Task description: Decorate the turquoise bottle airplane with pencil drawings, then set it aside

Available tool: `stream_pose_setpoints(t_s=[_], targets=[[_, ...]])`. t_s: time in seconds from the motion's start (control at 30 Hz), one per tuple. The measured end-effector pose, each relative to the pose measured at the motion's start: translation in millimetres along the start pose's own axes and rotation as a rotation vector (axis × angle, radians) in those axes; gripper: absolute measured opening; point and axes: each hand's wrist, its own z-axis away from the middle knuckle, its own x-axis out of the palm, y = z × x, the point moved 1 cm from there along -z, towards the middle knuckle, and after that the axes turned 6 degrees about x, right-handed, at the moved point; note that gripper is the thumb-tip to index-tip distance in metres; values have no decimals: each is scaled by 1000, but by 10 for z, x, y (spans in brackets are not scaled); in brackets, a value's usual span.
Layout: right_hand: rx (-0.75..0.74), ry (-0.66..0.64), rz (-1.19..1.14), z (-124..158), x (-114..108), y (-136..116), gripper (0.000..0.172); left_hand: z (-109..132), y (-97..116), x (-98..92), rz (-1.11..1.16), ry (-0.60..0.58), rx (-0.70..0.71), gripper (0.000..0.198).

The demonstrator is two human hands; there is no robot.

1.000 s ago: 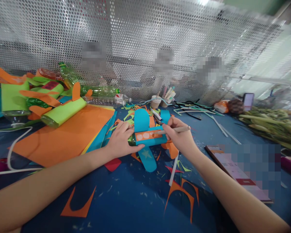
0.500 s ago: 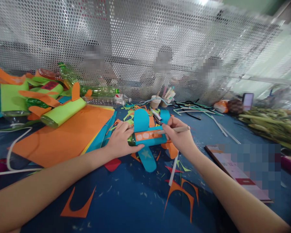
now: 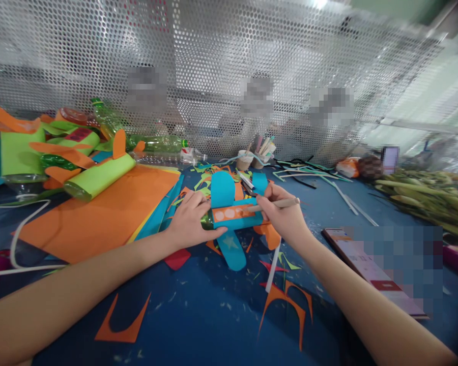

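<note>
A toy plane (image 3: 238, 223) made from a green bottle wrapped in blue paper lies on the table in the middle of the view. An orange strip with white round marks (image 3: 229, 213) runs along its side. One blue wing stands up at the back; the other, bearing a pale star (image 3: 231, 243), points toward me. My left hand (image 3: 189, 218) grips the bottle's left end, thumb along the lower edge. Between the fingers of my right hand (image 3: 282, 211) is a white marker (image 3: 288, 203), its tip on the orange strip. An orange paper tail piece (image 3: 269, 236) shows below that hand.
Coloured paper sheets (image 3: 118, 208) and other bottle planes (image 3: 101, 175) lie at left. Paper scraps (image 3: 282, 300) surround the work. Behind stand cups of pens (image 3: 257, 157) before a perforated metal screen (image 3: 209, 66). A phone (image 3: 370, 274) lies right, near dried plant stalks (image 3: 423, 198).
The marker's tip has shifted slightly to the right along the orange strip. My left hand and the toy plane stay in place.
</note>
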Motion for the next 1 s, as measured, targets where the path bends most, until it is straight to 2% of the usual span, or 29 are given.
stream_pose_setpoints(t_s=[1.0], targets=[[16,-7,-21,0,-1,3,24,-1,5,-10,15,3,-1,44]])
